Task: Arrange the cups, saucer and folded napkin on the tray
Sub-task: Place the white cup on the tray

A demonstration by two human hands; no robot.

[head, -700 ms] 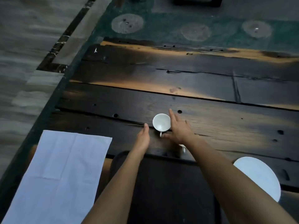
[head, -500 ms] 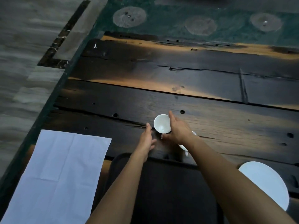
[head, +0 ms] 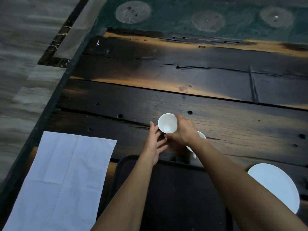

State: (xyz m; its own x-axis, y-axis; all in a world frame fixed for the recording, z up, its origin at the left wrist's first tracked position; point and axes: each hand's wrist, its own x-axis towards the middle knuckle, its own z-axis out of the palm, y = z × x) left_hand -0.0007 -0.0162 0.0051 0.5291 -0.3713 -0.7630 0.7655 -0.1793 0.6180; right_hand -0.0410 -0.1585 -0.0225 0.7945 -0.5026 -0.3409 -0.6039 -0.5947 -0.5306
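Observation:
My right hand point(head: 182, 132) grips a small white cup point(head: 167, 122), tilted so that its inside faces me, just beyond the far rim of the dark tray point(head: 175, 194). Beside the cup on its left, my left hand point(head: 155, 142) has its fingers spread, the fingertips close to the cup's wall. A second white cup point(head: 200, 136) lies mostly hidden under my right wrist. The white saucer point(head: 276, 185) rests on the table at the right of the tray. A white napkin point(head: 58, 180) lies flat at the left of the tray.
All of this rests on a dark plank table point(head: 216, 77), with holes and cracks in the wood. The table's left edge runs diagonally past the napkin, with grey floor point(head: 25, 55) beyond. A green patterned carpet point(head: 200, 14) lies past the far edge.
My right hand has closed around the cup and tipped it toward me. My left hand has opened its fingers next to the cup. The camera has shifted slightly.

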